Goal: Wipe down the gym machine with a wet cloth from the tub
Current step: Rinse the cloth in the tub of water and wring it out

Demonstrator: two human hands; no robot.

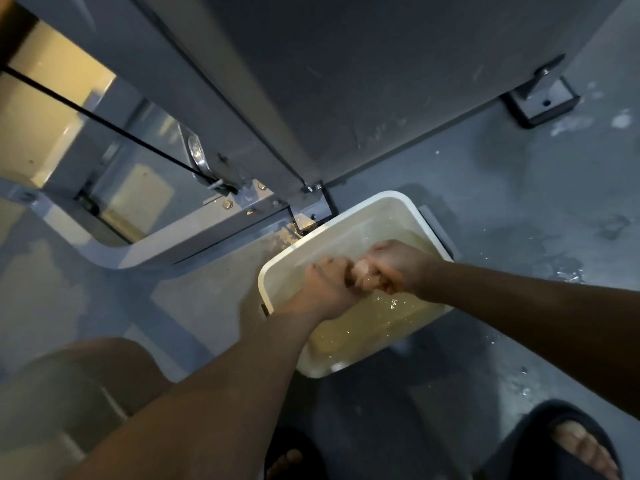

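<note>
Water fills one tub (375, 198), above which left hand (325, 284) and right hand (398, 261) both grip one cloth (363, 272).

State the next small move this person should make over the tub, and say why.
Probably finish the wring: twist the cloth firmly between the left hand and right hand, so drips fall into the white tub. Both hands grip the bunched cloth above the yellowish water, splashes speckle its surface, and the grey gym machine stands right behind the tub.
</note>
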